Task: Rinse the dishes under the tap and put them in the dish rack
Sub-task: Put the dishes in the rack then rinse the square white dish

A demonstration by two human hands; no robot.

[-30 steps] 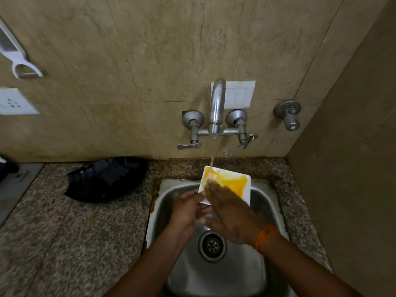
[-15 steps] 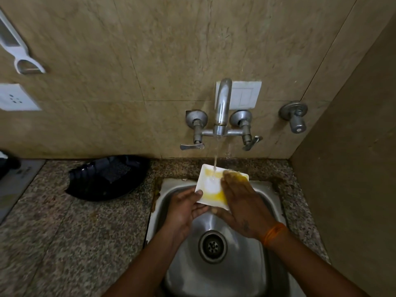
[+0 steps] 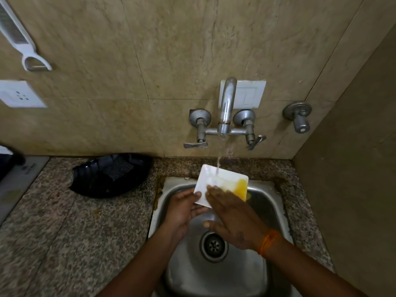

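A small square white plate [image 3: 209,179] with a yellow stain on its right side is tilted over the steel sink [image 3: 267,202]. Water runs from the wall tap [image 3: 226,108] onto its upper middle. My left hand [image 3: 183,209] grips the plate's lower left corner from beneath, thumb on top. My right hand [image 3: 232,217] lies flat on the plate's face with straight fingers, an orange thread at the wrist. The plate's lower right part is hidden under that hand.
A black plastic dish rack [image 3: 111,176] sits on the granite counter [image 3: 64,232] left of the sink. The drain [image 3: 213,246] lies below my hands. On the wall hang a white peeler [image 3: 23,46], a socket [image 3: 20,94] and a second valve [image 3: 299,116]. A side wall stands at the right.
The yellow stain has shrunk from most of the plate's face to its right side. My right hand has rubbed across the plate, shifting leftward. The left hand's grip is unchanged.
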